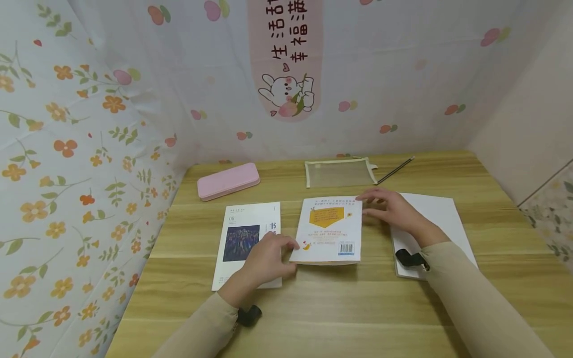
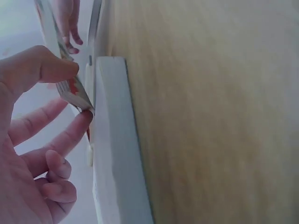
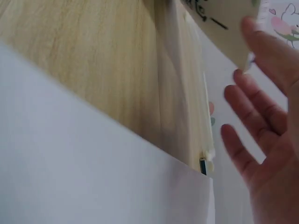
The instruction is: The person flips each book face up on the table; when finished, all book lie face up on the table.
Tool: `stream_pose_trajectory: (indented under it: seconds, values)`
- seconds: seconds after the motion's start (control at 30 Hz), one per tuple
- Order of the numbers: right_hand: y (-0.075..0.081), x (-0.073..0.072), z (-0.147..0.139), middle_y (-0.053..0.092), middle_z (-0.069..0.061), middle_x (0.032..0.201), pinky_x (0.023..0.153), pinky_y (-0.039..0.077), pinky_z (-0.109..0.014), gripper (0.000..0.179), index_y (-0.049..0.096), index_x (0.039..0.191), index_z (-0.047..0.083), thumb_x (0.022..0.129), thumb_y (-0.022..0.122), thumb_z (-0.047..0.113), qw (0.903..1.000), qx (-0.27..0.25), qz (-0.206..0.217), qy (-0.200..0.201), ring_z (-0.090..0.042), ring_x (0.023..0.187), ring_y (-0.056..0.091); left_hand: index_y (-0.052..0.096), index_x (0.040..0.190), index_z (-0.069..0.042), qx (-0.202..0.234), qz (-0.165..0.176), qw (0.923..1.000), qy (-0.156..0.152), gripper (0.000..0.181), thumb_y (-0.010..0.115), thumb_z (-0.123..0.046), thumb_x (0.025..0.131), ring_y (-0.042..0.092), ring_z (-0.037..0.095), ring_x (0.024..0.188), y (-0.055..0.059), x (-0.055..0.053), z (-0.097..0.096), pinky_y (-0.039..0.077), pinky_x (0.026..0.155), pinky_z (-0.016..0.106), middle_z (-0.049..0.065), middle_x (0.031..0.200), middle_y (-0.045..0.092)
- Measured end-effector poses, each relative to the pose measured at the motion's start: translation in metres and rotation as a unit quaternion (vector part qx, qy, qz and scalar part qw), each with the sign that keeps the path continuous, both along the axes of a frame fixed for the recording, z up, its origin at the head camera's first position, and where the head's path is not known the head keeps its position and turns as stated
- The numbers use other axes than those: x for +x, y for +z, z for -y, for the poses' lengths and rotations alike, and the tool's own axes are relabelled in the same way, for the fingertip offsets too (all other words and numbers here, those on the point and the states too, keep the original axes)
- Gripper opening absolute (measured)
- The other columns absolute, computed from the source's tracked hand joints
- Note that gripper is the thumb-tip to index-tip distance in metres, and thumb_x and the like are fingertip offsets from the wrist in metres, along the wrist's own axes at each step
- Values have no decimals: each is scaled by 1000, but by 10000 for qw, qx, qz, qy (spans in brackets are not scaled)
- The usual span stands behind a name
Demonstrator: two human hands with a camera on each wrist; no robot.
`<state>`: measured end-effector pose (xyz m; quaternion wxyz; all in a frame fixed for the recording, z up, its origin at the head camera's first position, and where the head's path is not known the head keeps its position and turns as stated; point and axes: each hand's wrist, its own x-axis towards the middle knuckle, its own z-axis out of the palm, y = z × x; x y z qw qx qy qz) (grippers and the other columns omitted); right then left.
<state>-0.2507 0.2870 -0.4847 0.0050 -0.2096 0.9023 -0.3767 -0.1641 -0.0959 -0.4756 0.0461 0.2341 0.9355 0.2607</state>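
Note:
A white paperback book (image 1: 331, 236) with an orange panel and a barcode on its back cover is held between both hands, its near edge slightly off the table. My left hand (image 1: 264, 261) pinches its near left corner, thumb above and fingers below, as the left wrist view shows at the book's corner (image 2: 72, 95). At the far right corner, my right hand (image 1: 394, 211) grips the book's edge between thumb and fingertips; its other fingers stand spread in the right wrist view. A white book with a dark picture (image 1: 241, 243) lies partly under my left hand.
White sheets or a pad (image 1: 431, 223) lie under the right forearm. Toward the back of the wooden table (image 1: 322, 308) are a pink case (image 1: 228, 181), a mesh zip pouch (image 1: 340, 173) and a dark pencil (image 1: 395, 170). Patterned cloth (image 1: 215, 89) hangs behind.

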Motion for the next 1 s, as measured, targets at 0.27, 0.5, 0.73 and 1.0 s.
stream_pose_trajectory:
  seconds: [0.27,0.5,0.73,1.0]
  values:
    - [10,1,2,66,-2,126,89,50,-34,32,73,123,19,92,78,13,9964,-528,-543,-373,-22,105,59,81,102,-29,322,-5,9993,206,25,82,-28,77,47,13,78,1,-3,3,40,62,26,-4,94,72]
    - [30,8,15,64,-11,118,85,46,-25,32,72,117,4,87,78,-4,9880,-1017,-1029,-543,-29,93,55,81,102,-30,467,82,9986,216,22,84,-29,80,48,14,82,1,-7,6,42,68,28,-2,97,70]
    - [33,4,12,63,-9,118,85,44,-17,31,72,115,4,87,76,-8,9837,-1151,-1256,-575,-19,89,54,82,97,-26,974,-688,9927,184,17,87,-25,80,55,22,79,-2,-5,10,40,63,24,1,87,69]
    - [36,-1,9,62,5,118,92,46,-21,27,74,114,10,89,78,1,9790,-1470,-1209,-726,-6,105,55,82,95,-26,1357,-1303,9821,41,15,86,-25,81,57,24,73,3,-8,12,37,58,21,-3,88,76]
